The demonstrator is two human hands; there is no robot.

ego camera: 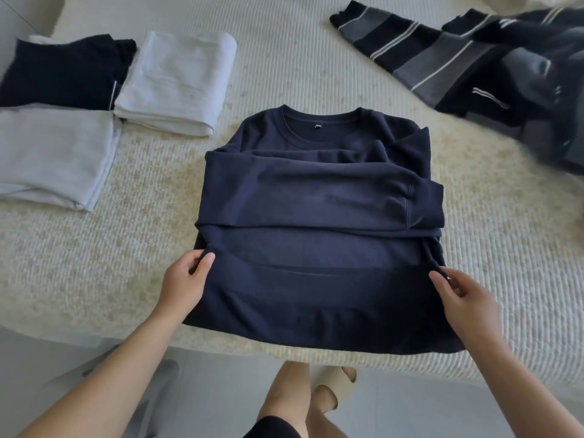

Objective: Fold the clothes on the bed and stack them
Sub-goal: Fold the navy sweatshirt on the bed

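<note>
Our left hand [186, 279] and right hand [458, 295] pinch the navy sweatshirt [316, 200] at its sides; lifting unevenly could spill the crossed sleeves [316, 188] loose.

Soft even daylight, faint shadows; wide-angle bending at edges; striped garment [474, 58] at upper right motion-blurred.
</note>
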